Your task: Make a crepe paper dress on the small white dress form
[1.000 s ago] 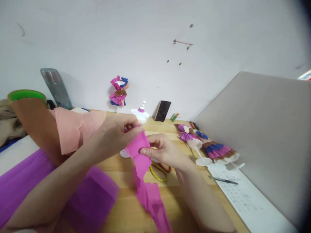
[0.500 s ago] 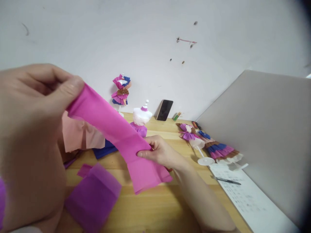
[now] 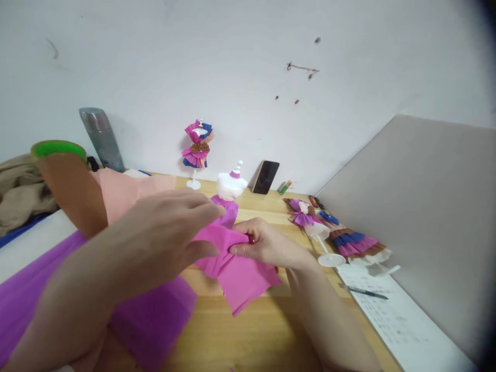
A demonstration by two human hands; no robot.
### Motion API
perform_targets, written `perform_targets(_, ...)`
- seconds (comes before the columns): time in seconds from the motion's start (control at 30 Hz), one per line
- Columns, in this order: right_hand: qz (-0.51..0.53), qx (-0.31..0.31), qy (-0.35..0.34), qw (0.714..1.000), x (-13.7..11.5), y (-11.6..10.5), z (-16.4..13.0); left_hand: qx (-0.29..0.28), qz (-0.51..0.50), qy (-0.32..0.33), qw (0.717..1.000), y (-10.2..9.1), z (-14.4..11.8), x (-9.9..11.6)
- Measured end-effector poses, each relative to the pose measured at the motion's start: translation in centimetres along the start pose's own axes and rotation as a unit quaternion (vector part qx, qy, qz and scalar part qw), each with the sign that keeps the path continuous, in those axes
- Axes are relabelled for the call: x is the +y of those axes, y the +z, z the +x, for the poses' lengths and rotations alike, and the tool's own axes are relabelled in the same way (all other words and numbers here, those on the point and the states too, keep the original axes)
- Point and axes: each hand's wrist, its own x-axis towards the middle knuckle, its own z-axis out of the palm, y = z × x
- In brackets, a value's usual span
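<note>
- Right hand [image 3: 269, 245]: thumb and forefinger pressed together, pinching the pink paper [image 3: 248, 281] near its upper right part.
- Left hand [image 3: 174, 219]: back of hand toward the camera; thumb and fingers spread apart, pink showing in the gap between them. Cannot tell whether any fingertip touches the sheet.
- Pink paper: between the two hands, above the table [image 3: 240, 343], its upper part bunched and creased, its lower end hanging flat with a pointed corner.
- White bust [image 3: 231, 187]: just beyond the hands, upright, purple band at the neck, purple wrap [image 3: 228, 211] below the chest; its lower part is hidden behind the pink paper and the hands.
- Farther back, near the wall: a small dressed stand [image 3: 197, 147], upright, ruffled in magenta, blue, brown and peach; right of the bust, a phone [image 3: 266, 177] leaning, screen dark.
- Right side: a dressed figure [image 3: 304, 213] tilted over on its stand; beside it a tiered skirt [image 3: 354, 243] in blue, purple and brown. Nearer, a white sheet [image 3: 403, 323] with writing, too small to read, and a pen [image 3: 367, 293] lying across it.
- Left side: peach paper [image 3: 127, 188] behind the left forearm, brown paper [image 3: 75, 191] beside it, purple paper [image 3: 158, 315] nearer the camera.
- Far left: grey bottle [image 3: 101, 139], tilted in view.
</note>
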Motion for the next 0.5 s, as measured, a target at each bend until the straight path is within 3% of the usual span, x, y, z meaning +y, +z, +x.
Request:
perform_targets(0.07,-0.025,0.002,-0.002,1.000,-0.1,-0.3,0.0,-0.076,-0.004,0.008,0.997,1.7,1.9,0.2)
perform_targets(0.23,-0.076,0.013,-0.009,0.997,-0.6,-1.5,-0.6,-0.164,-0.133,0.004,0.977,4.2,4.9,-0.9)
perform_targets(0.33,-0.110,-0.009,-0.030,0.994,-1.1,-2.1,-1.5,-0.183,-0.183,-0.009,0.966,4.2,4.9,-0.2)
perform_targets(0.5,-0.181,-0.043,-0.054,0.981,-1.8,-3.0,-2.8,-0.225,-0.205,-0.094,0.948,1.9,3.4,0.2)
